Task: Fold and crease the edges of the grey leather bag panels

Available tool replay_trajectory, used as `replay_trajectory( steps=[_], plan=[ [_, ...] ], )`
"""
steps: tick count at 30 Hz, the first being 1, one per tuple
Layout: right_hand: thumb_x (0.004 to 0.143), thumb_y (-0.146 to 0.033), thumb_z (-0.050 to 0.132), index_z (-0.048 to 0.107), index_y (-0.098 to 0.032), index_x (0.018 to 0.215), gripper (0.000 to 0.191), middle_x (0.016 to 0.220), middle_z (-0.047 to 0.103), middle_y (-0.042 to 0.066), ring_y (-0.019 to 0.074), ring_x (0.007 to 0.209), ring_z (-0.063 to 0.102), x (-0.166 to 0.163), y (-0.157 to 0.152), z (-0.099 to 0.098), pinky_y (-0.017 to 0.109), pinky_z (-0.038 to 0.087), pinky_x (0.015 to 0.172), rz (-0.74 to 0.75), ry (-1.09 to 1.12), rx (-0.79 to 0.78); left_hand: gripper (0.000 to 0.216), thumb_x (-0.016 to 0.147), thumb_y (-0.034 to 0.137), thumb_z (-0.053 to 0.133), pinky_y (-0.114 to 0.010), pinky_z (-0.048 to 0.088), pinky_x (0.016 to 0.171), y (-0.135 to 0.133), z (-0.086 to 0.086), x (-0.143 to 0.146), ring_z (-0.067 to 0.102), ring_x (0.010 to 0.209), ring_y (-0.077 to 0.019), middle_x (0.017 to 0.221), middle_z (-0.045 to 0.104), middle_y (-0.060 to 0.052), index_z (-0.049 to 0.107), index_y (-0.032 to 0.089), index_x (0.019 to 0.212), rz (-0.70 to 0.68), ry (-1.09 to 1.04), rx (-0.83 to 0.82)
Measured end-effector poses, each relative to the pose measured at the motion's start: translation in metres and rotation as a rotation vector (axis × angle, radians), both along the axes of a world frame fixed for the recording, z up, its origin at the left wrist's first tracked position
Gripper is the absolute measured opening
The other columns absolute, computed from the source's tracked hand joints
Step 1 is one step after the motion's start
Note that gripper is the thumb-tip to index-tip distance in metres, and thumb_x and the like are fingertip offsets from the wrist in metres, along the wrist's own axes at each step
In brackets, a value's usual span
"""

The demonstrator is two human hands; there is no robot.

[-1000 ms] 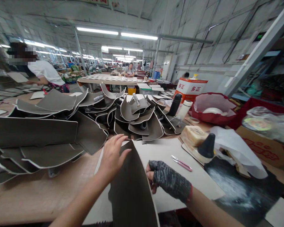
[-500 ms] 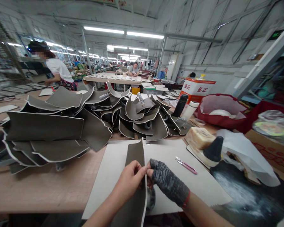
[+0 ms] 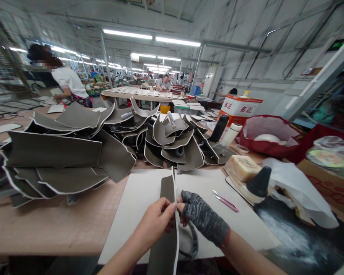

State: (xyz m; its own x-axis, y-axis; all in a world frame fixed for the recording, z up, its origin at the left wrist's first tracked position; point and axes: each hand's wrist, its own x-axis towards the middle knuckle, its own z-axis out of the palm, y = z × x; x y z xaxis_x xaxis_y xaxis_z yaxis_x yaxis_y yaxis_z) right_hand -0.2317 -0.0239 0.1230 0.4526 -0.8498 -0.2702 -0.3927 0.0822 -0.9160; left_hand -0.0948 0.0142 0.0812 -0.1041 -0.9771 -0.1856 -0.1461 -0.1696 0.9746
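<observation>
A dark grey-brown panel (image 3: 164, 244) with a white edge stands on its side over a white board (image 3: 134, 206). My left hand (image 3: 157, 215) is closed on it, thumb and fingers pinching near the white edge. My right hand (image 3: 202, 215), in a dark grey fingerless glove, meets the left thumb at that edge from the other side. Its fingertips are pressed together, and whatever they pinch is hidden. A dark loop (image 3: 193, 240), seemingly wrapped in clear film, hangs on the panel's right side below the glove. Pink-handled thread snips (image 3: 226, 201) lie on the board, right of the glove.
Similar panels (image 3: 57, 151) are heaped across the back and left. To the right stand a yellowish block (image 3: 243, 167), a black cone-shaped nozzle (image 3: 259, 181), a black bottle (image 3: 218, 128), a red bag (image 3: 266, 133) and a tin (image 3: 239, 109). Co-workers (image 3: 71, 84) are farther back.
The panel has turned slightly, so less of its grey face shows, and the dark loop shows more on the right. Both hands keep their pinch at the edge.
</observation>
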Motion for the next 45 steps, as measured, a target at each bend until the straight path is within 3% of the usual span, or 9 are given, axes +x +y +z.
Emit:
replay_trajectory(
  steps=[5, 11, 19, 26, 31, 35, 39, 42, 45],
  plan=[
    [0.071, -0.025, 0.044, 0.045, -0.018, 0.066, 0.008, 0.049, 0.048, -0.006, 0.0081, 0.043, 0.049, 0.002, 0.002, -0.001, 0.021, 0.040, 0.046, 0.009, 0.116, -0.059, 0.023, 0.079, 0.042, 0.040, -0.027, 0.046, 0.049, -0.003, 0.012, 0.002, 0.055, 0.052, -0.0141, 0.058, 0.052, 0.003, 0.043, 0.020, 0.070, -0.060, -0.084, 0.033],
    [0.071, -0.024, 0.048, 0.047, -0.019, 0.067, 0.006, 0.053, 0.047, -0.005, 0.0094, 0.046, 0.048, -0.003, 0.000, -0.014, 0.022, 0.039, 0.046, 0.050, 0.095, -0.134, 0.027, 0.079, 0.043, 0.040, -0.025, 0.045, 0.049, -0.001, 0.016, 0.003, 0.059, 0.055, -0.0157, 0.060, 0.054, 0.001, 0.047, 0.019, 0.071, -0.109, -0.235, -0.004],
    [0.068, -0.022, 0.049, 0.049, -0.018, 0.067, 0.004, 0.065, 0.053, 0.000, 0.0128, 0.062, 0.049, -0.004, -0.002, -0.026, 0.027, 0.039, 0.062, 0.059, 0.184, -0.377, 0.025, 0.075, 0.039, 0.042, -0.022, 0.035, 0.041, -0.007, 0.023, 0.006, 0.058, 0.047, -0.0168, 0.047, 0.049, 0.002, 0.045, 0.020, 0.058, -0.149, -0.396, 0.008],
    [0.068, -0.019, 0.047, 0.046, -0.019, 0.065, 0.003, 0.054, 0.045, -0.005, 0.0094, 0.050, 0.044, -0.003, -0.004, -0.030, 0.023, 0.037, 0.051, 0.026, 0.158, -0.262, 0.025, 0.072, 0.041, 0.044, -0.022, 0.032, 0.040, -0.012, 0.021, 0.005, 0.049, 0.041, -0.0133, 0.046, 0.045, 0.004, 0.041, 0.022, 0.057, -0.148, -0.421, 0.012],
    [0.070, -0.022, 0.048, 0.043, -0.020, 0.065, 0.007, 0.050, 0.042, -0.008, 0.0081, 0.044, 0.045, -0.005, 0.000, -0.018, 0.021, 0.037, 0.045, -0.002, 0.154, -0.129, 0.023, 0.067, 0.032, 0.048, -0.024, 0.024, 0.045, -0.014, 0.017, 0.001, 0.039, 0.047, -0.0108, 0.045, 0.038, 0.005, 0.039, 0.021, 0.049, -0.088, -0.438, -0.056],
    [0.069, -0.017, 0.045, 0.041, -0.020, 0.062, 0.009, 0.048, 0.043, -0.008, 0.0073, 0.044, 0.045, -0.016, -0.001, -0.005, 0.019, 0.037, 0.046, -0.040, 0.220, -0.142, 0.012, 0.062, 0.020, 0.045, -0.024, 0.023, 0.047, -0.015, 0.016, 0.008, 0.039, 0.049, -0.0108, 0.045, 0.041, 0.005, 0.043, 0.020, 0.050, -0.035, -0.434, -0.081],
    [0.071, -0.015, 0.041, 0.041, -0.020, 0.062, 0.010, 0.047, 0.044, -0.007, 0.0068, 0.042, 0.045, -0.028, -0.007, -0.002, 0.019, 0.037, 0.044, -0.071, 0.293, -0.141, 0.011, 0.063, 0.020, 0.042, -0.022, 0.025, 0.046, -0.012, 0.020, 0.015, 0.042, 0.047, -0.0108, 0.044, 0.045, 0.005, 0.046, 0.020, 0.052, -0.023, -0.379, -0.080],
    [0.074, -0.024, 0.043, 0.045, -0.019, 0.067, 0.009, 0.050, 0.047, -0.006, 0.0077, 0.044, 0.048, -0.024, -0.004, -0.005, 0.020, 0.040, 0.045, -0.034, 0.226, -0.129, 0.014, 0.065, 0.024, 0.043, -0.021, 0.027, 0.043, -0.007, 0.026, 0.009, 0.043, 0.044, -0.0103, 0.043, 0.046, 0.005, 0.044, 0.020, 0.052, -0.043, -0.317, -0.081],
    [0.074, -0.042, 0.047, 0.047, -0.018, 0.079, 0.025, 0.061, 0.049, -0.004, 0.0089, 0.049, 0.050, -0.013, 0.005, -0.009, 0.022, 0.044, 0.046, -0.022, 0.101, -0.114, 0.017, 0.068, 0.030, 0.044, -0.021, 0.030, 0.040, -0.004, 0.030, 0.000, 0.045, 0.043, -0.0103, 0.046, 0.047, 0.004, 0.044, 0.020, 0.055, -0.049, -0.249, -0.076]
  ],
)
